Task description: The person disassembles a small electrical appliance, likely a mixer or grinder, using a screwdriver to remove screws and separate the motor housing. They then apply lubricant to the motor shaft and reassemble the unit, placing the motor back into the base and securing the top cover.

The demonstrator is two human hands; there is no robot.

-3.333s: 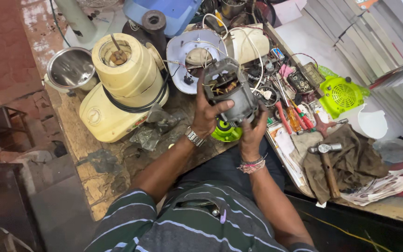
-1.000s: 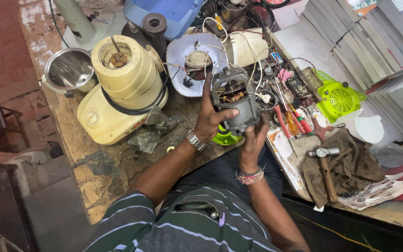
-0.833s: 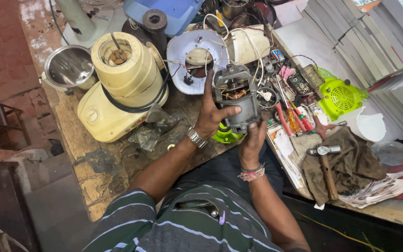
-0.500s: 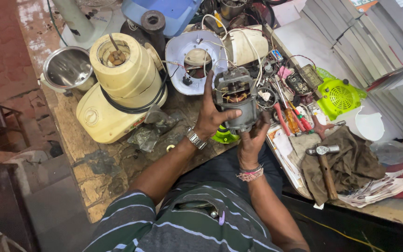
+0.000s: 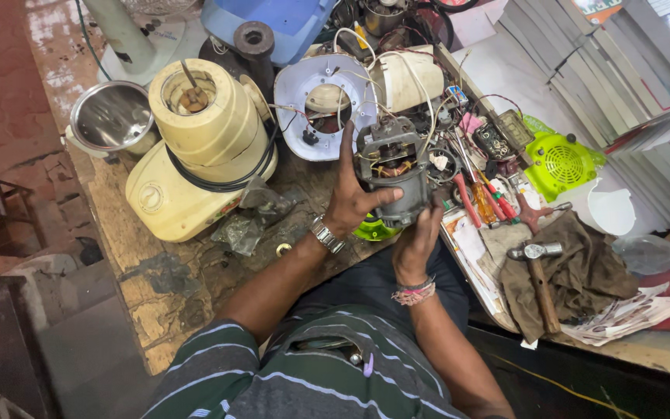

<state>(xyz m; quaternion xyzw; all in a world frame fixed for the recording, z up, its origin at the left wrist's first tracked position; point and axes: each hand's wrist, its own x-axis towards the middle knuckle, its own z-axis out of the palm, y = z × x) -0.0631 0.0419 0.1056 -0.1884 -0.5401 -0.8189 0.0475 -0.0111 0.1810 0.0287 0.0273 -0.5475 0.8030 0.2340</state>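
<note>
A grey electric motor with exposed copper windings and white wires is held upright above the workbench edge. My left hand grips its left side, fingers stretched up along the housing and thumb across the front. My right hand holds it from below and the right. White wires run from the motor up to a round white appliance base lying behind it. A green round part lies just under the motor.
A cream mixer body and a steel jar stand at left. Red-handled tools, a hammer on a brown rag, a green fan cover and papers lie at right. A blue appliance sits at the back.
The motor has been turned and shifted slightly in both hands; my left fingers now reach higher along its side. Both hands keep their grip.
</note>
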